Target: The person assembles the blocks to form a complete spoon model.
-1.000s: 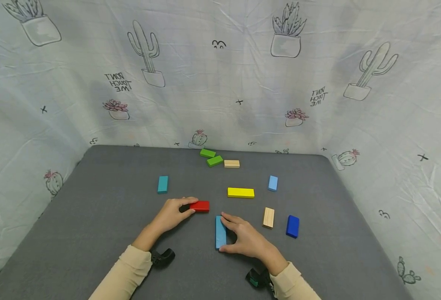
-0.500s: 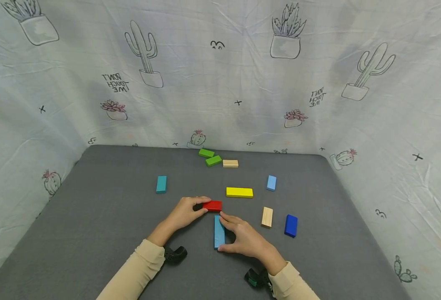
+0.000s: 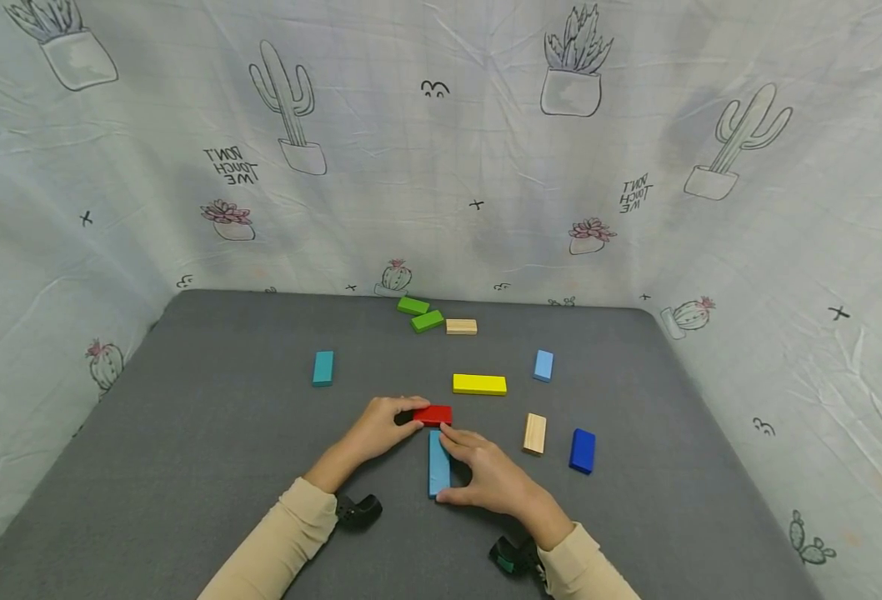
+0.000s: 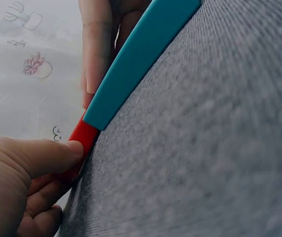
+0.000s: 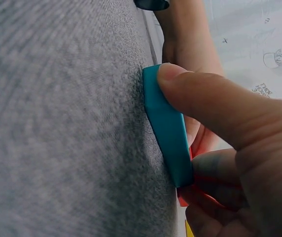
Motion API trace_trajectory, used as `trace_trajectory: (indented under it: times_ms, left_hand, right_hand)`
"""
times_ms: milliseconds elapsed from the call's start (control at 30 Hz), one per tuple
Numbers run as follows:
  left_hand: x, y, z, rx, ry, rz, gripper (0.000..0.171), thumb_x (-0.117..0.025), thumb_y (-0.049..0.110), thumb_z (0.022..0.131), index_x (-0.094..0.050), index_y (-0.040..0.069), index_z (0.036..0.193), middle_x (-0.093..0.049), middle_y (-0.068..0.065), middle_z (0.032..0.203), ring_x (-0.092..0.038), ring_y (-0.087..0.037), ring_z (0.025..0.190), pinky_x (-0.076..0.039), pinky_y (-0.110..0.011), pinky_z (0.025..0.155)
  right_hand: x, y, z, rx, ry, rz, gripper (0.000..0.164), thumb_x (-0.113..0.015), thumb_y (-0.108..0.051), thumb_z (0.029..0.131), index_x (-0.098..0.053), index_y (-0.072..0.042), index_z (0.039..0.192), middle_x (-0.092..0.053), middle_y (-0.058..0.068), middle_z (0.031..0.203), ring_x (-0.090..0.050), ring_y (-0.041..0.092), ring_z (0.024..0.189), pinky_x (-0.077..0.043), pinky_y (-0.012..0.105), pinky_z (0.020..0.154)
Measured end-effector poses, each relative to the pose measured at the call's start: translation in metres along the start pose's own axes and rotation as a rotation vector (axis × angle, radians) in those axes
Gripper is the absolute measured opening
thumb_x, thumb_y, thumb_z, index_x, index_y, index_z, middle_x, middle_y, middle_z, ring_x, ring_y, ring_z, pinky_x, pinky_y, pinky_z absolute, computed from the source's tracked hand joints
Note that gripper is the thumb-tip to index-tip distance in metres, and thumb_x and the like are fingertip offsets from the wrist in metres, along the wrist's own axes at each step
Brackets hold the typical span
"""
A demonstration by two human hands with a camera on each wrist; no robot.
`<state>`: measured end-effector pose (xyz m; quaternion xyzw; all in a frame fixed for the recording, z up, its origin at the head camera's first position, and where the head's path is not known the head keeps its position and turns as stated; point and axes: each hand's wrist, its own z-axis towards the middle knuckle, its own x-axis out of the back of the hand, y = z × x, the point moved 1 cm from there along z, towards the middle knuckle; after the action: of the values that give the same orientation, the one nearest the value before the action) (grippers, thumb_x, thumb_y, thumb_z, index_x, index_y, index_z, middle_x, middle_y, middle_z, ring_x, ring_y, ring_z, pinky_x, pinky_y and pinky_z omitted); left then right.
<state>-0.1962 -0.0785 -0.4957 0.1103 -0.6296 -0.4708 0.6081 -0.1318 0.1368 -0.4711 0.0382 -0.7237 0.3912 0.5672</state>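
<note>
My left hand point(image 3: 379, 430) pinches a red block point(image 3: 433, 415) by its left end, between thumb and fingers. The red block lies crosswise just beyond the far end of a long light-blue block point(image 3: 438, 467). My right hand point(image 3: 490, 473) holds that blue block by its two ends, thumb at the near end and fingers at the far one. In the left wrist view the red block point(image 4: 84, 132) appears to meet the blue block's end point(image 4: 131, 69). The right wrist view shows the blue block point(image 5: 168, 131) flat on the cloth, with the red one mostly hidden behind it.
Beyond the hands lie a yellow block point(image 3: 479, 384), a teal block point(image 3: 323, 368) and a small light-blue block point(image 3: 543, 366). A wooden block point(image 3: 534, 434) and a dark-blue block point(image 3: 582, 451) lie to the right. Two green blocks point(image 3: 428, 321) and another wooden block point(image 3: 461, 327) are at the back.
My left hand has slid the red block to the right, then slightly nearer, up to the far end of the long blue block. My right hand has stayed in place on the blue block.
</note>
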Motion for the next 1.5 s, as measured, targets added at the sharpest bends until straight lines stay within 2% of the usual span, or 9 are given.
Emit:
trace_trajectory:
  times_ms: [300,567,900,1200,1400,1500]
  left_hand:
    - [-0.003,0.005,0.0,-0.024,-0.022,0.015,0.035,-0.069,0.012,0.087,-0.066,0.007,0.121,-0.063,-0.011,0.125,-0.058,-0.028,0.119,-0.045,-0.048,0.1]
    - [-0.006,0.008,0.0,-0.005,-0.042,0.029,0.036,-0.069,0.013,0.087,-0.065,0.008,0.122,-0.063,-0.01,0.126,-0.057,-0.026,0.121,-0.044,-0.046,0.102]
    - [-0.007,0.01,-0.004,-0.028,-0.057,0.044,0.036,-0.069,0.013,0.087,-0.065,0.007,0.123,-0.061,-0.012,0.128,-0.056,-0.027,0.122,-0.042,-0.044,0.104]
    - [-0.006,0.013,-0.006,-0.067,-0.044,0.055,0.036,-0.069,0.011,0.087,-0.065,0.005,0.122,-0.062,-0.014,0.126,-0.056,-0.028,0.121,-0.042,-0.044,0.103]
    - [-0.007,0.013,-0.008,-0.072,-0.074,0.075,0.043,-0.067,0.015,0.089,-0.058,0.006,0.131,-0.054,-0.01,0.137,-0.048,-0.026,0.13,-0.04,-0.046,0.105]
    - [-0.007,0.016,-0.011,-0.096,-0.081,0.073,0.046,-0.065,0.015,0.09,-0.055,0.005,0.133,-0.051,-0.009,0.14,-0.045,-0.026,0.132,-0.039,-0.049,0.106]
  right_hand:
    - [0.0,0.0,-0.002,0.01,0.006,-0.007,0.085,-0.072,-0.05,0.079,-0.038,-0.008,0.145,-0.033,0.003,0.153,-0.035,0.026,0.139,-0.037,0.045,0.109]
    - [-0.002,0.002,-0.003,0.013,0.01,-0.018,0.085,-0.072,-0.05,0.079,-0.038,-0.008,0.145,-0.033,0.004,0.153,-0.035,0.026,0.139,-0.037,0.045,0.108]
    - [-0.001,0.0,-0.003,0.021,0.019,-0.019,0.084,-0.072,-0.049,0.079,-0.039,-0.007,0.144,-0.035,0.005,0.152,-0.036,0.025,0.138,-0.038,0.044,0.108]
    - [-0.001,0.0,-0.002,0.037,0.02,-0.031,0.084,-0.072,-0.05,0.08,-0.04,-0.007,0.144,-0.036,0.005,0.151,-0.036,0.023,0.136,-0.04,0.043,0.106]
    - [0.0,0.0,-0.002,0.04,0.023,-0.036,0.083,-0.073,-0.049,0.079,-0.041,-0.006,0.144,-0.038,0.005,0.151,-0.036,0.023,0.136,-0.041,0.042,0.106]
    - [0.0,-0.001,-0.002,0.039,0.022,-0.035,0.083,-0.073,-0.048,0.079,-0.041,-0.006,0.144,-0.038,0.006,0.15,-0.036,0.023,0.136,-0.041,0.043,0.106]
